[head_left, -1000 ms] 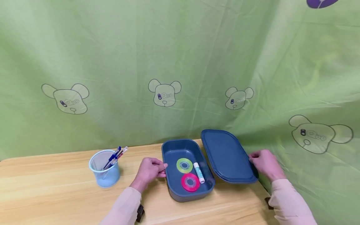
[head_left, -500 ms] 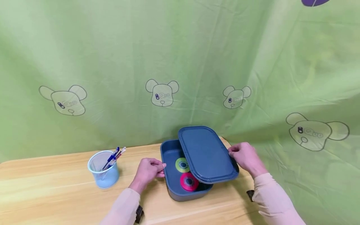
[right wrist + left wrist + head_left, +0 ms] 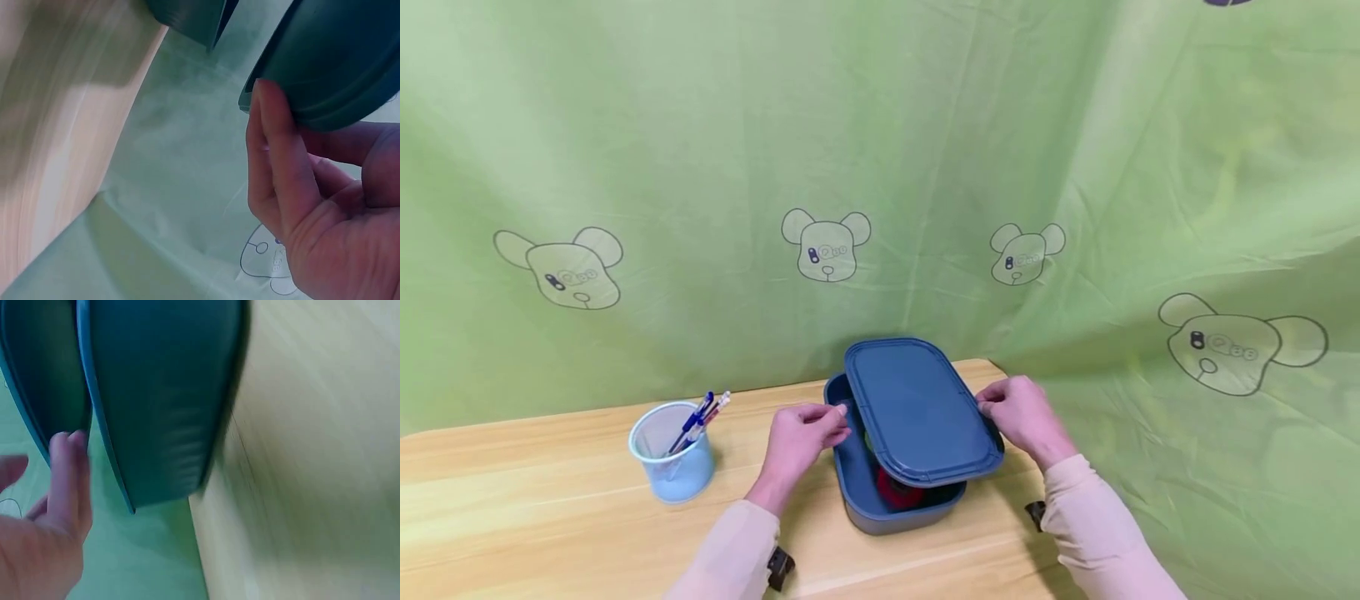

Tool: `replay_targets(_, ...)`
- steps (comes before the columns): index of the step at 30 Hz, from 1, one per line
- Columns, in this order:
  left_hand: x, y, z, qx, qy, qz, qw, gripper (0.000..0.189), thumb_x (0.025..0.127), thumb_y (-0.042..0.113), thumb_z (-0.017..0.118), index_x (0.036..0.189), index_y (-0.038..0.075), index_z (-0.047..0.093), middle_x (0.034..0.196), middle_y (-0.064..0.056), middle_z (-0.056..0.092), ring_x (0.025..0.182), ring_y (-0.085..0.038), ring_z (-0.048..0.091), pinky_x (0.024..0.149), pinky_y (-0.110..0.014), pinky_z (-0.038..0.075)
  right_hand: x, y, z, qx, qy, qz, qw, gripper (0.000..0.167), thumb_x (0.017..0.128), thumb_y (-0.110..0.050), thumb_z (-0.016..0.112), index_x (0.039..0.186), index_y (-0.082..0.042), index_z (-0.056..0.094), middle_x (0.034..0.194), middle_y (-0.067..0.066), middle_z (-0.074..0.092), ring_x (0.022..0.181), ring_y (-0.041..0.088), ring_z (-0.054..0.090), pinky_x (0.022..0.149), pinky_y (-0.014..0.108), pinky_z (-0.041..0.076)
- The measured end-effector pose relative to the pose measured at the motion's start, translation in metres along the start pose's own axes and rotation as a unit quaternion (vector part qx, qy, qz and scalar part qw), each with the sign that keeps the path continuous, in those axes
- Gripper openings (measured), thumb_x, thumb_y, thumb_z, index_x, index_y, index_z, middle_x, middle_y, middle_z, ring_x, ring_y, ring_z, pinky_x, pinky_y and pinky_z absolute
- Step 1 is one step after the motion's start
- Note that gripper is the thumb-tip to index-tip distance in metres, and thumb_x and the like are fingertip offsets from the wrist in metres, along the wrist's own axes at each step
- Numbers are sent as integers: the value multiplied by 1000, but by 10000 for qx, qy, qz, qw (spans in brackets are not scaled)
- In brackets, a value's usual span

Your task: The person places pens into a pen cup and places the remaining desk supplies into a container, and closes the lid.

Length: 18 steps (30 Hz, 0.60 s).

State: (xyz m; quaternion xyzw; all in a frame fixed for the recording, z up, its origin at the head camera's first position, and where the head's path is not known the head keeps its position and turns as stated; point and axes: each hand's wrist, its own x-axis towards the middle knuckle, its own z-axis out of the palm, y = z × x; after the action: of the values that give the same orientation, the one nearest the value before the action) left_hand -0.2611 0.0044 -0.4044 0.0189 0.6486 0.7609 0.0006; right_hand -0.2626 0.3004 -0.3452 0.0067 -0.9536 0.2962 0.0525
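Note:
A dark blue lid (image 3: 921,408) hangs tilted above the matching rectangular box (image 3: 895,524), covering much of its opening. My right hand (image 3: 1018,415) pinches the lid's right edge between thumb and fingers. At the box's left side my left hand (image 3: 799,440) has its fingers extended beside the rim and the lid's left edge. The left wrist view shows those fingers (image 3: 65,481) fairly straight, with a gap between lid and box. Inside the box a red disc (image 3: 897,493) partly shows, and only a sliver of the green disc (image 3: 868,442). The glue stick is hidden by the lid.
On the left of the wooden table (image 3: 550,500) stands a light blue mesh pen cup (image 3: 681,475) with several pens (image 3: 696,427). A green curtain (image 3: 715,150) hangs behind the table and along its right side.
My right hand has brought the lid leftward from beside the box to over it, hiding the glue stick and most of the discs. My left hand has shifted upward from the box's side.

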Motion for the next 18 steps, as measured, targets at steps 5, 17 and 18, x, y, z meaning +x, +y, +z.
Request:
replay_targets(5, 0, -4, 3, -271, -216, -273, 9990, 31, 93, 5, 68, 114, -17, 62, 105, -27, 67, 88, -29, 71, 80, -32, 58, -1, -5, 10, 95, -1, 14, 10000, 13, 90, -4, 65, 96, 2, 74, 95, 14, 71, 85, 25, 63, 75, 41, 53)
replay_targets(17, 1, -5, -1, -3, -66, -408, 9991, 30, 87, -4, 71, 114, -15, 62, 101, -20, 68, 79, -21, 70, 75, -30, 59, 2, -1, 23, 1718, -288, 360, 9841, 13, 90, 0, 64, 97, 9, 70, 87, 12, 69, 70, 18, 67, 66, 35, 60)
replay_targets(18, 1, -4, -2, -17, -56, -421, 9991, 30, 87, -4, 71, 114, -15, 62, 100, -20, 68, 78, -20, 70, 75, -30, 60, 3, 1, 24, 1953, -350, 378, 9794, 13, 90, 1, 65, 97, 11, 69, 86, 12, 69, 70, 18, 66, 66, 34, 60)
